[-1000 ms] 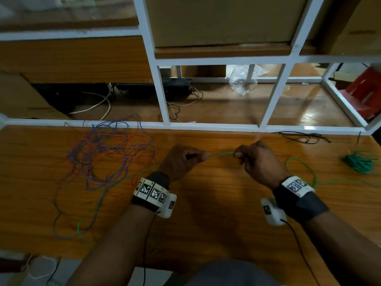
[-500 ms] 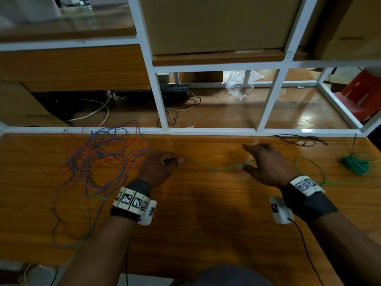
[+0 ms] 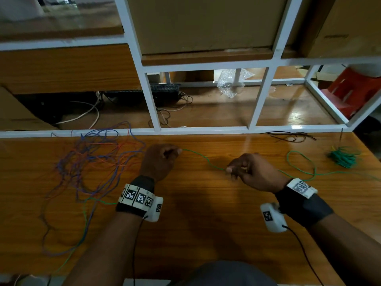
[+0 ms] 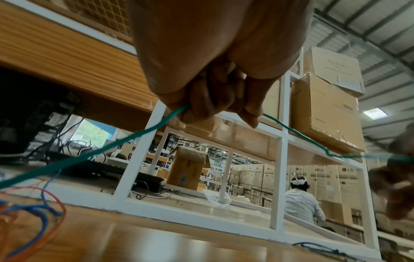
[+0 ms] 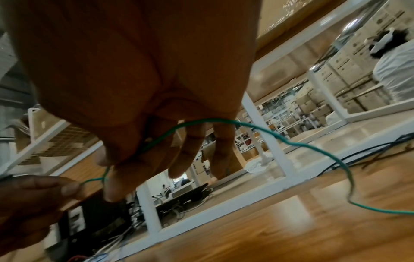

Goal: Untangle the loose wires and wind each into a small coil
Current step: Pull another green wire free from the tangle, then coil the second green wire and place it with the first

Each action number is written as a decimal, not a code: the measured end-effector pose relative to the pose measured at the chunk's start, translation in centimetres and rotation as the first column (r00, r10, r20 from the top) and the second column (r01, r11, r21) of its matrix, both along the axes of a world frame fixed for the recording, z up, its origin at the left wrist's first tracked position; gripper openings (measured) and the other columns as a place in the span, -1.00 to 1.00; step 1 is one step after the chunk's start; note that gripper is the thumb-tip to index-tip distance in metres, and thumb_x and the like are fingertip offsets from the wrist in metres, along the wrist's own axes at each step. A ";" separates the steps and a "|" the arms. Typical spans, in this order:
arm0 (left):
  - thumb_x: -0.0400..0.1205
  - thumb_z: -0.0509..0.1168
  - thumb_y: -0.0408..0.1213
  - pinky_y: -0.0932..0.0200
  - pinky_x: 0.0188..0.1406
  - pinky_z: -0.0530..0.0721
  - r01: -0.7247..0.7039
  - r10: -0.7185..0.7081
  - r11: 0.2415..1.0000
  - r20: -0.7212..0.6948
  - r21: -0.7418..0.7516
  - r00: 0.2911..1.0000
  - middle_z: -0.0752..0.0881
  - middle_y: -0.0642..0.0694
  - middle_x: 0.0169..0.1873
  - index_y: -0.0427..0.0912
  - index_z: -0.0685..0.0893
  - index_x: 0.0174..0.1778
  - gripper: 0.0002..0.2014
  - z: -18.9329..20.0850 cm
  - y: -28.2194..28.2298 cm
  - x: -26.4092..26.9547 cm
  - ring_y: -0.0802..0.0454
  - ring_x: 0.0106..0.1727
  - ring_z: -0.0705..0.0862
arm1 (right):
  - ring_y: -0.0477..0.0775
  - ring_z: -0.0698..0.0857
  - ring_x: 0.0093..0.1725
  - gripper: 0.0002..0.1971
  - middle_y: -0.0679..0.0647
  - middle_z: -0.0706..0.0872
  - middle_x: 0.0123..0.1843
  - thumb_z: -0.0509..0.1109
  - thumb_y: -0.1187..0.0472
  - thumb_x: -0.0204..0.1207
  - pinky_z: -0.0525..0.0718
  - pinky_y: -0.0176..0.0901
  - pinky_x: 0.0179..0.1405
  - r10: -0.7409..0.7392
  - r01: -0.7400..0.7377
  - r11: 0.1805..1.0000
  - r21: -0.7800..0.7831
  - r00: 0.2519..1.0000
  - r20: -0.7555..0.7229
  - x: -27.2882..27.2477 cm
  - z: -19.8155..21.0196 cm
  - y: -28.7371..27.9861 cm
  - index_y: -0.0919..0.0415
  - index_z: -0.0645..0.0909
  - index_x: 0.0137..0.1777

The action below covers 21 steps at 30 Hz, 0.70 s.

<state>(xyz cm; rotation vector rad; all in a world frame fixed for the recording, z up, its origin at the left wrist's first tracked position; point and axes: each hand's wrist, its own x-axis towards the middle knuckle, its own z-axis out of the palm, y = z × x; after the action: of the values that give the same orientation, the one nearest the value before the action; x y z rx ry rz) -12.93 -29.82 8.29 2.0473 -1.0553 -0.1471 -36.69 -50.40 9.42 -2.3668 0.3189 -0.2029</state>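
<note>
A thin green wire sags slightly between my two hands above the wooden table. My left hand is curled round it in a fist, and the wire leaves the fingers on both sides. My right hand pinches the wire between thumb and forefinger, the other fingers hanging loosely. Past the right wrist the wire makes a loop on the table. A tangle of blue and orange wires lies at the left, with a green strand trailing from it.
A wound green coil lies at the far right of the table. Thin black wires rest by the white frame along the back edge. Behind the frame are a keyboard, cables and crumpled plastic.
My hands have drawn apart along the green wire: the left moved left towards the tangle. The right opened its fingers for a moment and now pinches the wire again, lower.
</note>
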 end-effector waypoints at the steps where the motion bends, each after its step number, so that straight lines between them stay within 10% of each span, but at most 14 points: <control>1: 0.66 0.44 -0.13 0.24 -0.15 0.61 0.018 -0.018 1.000 -0.017 -0.002 1.000 0.78 0.07 -0.20 -0.12 0.85 0.06 -0.82 0.0 -0.1 -0.2 0.28 -0.18 0.68 | -0.14 0.79 -0.29 -0.69 -0.16 0.84 -0.30 0.46 0.11 0.70 0.73 -0.06 -0.23 -0.040 0.041 0.997 -0.060 0.999 0.015 -0.2 -0.3 -0.8 0.00 0.82 -0.30; 5: 0.61 0.48 -0.09 0.25 -0.06 0.68 0.051 -0.049 0.999 -0.113 0.015 0.992 0.82 0.07 -0.16 0.02 0.82 -0.04 -0.91 -0.2 0.6 -0.6 0.16 -0.09 0.75 | -0.02 0.77 -0.13 -0.71 -0.40 0.76 -0.27 0.58 0.32 0.53 0.69 -0.21 -0.14 -0.230 0.239 0.940 -0.244 0.971 0.068 -2.6 -1.6 -4.5 -0.05 0.84 -0.36; 10: 0.59 0.50 -0.08 0.42 -0.22 0.63 0.005 -0.002 1.000 -0.132 0.021 0.991 0.80 0.14 -0.22 0.02 0.84 -0.04 -0.89 -1.5 1.1 -1.0 0.31 -0.19 0.72 | 0.11 0.70 0.23 -0.85 -0.15 0.89 -0.05 0.66 0.14 0.42 0.72 0.00 0.09 -0.277 0.235 0.908 -0.346 0.958 -0.079 -2.9 -3.5 -3.1 -0.13 0.90 -0.06; 13: 0.60 0.50 -0.14 0.44 -0.29 0.61 0.066 -0.063 0.998 -0.160 0.014 0.985 0.79 0.18 -0.24 0.02 0.85 -0.06 -0.94 -1.7 0.4 -2.1 0.35 -0.18 0.71 | 0.21 0.57 0.46 -0.30 -0.03 0.79 0.34 0.46 -0.41 0.35 0.65 0.20 0.31 -0.246 0.135 0.906 -0.401 0.939 -0.240 -1.8 -3.2 -1.4 -0.17 0.66 0.48; 15: 0.59 0.51 -0.16 0.40 -0.22 0.66 0.114 -0.113 0.993 -0.176 -0.005 0.978 0.79 0.18 -0.22 0.03 0.85 -0.07 -0.95 -1.6 -0.3 -3.0 0.35 -0.16 0.71 | 0.24 0.51 0.54 -0.23 0.07 0.71 0.47 0.45 -0.38 0.46 0.58 0.18 0.43 -0.179 0.092 0.933 -0.349 0.957 -0.227 -0.3 -2.4 0.3 -0.07 0.51 0.64; 21: 0.62 0.49 -0.16 0.30 -0.06 0.73 0.205 -0.215 0.976 -0.173 -0.075 0.961 0.81 0.19 -0.13 0.05 0.84 -0.03 -0.94 -1.2 -2.2 -4.4 0.27 -0.05 0.75 | -0.06 0.81 -0.08 -0.80 -0.07 0.89 -0.05 0.37 0.27 0.66 0.72 -0.05 -0.09 0.024 -0.032 0.994 -0.105 0.997 -0.078 2.9 -1.6 2.5 0.05 0.84 0.04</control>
<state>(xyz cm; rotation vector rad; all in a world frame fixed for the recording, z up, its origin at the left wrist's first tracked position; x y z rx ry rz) -17.34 -32.03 7.11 1.8302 -1.1474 -0.4001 -33.74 -47.93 7.78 -2.4869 0.3186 -0.1187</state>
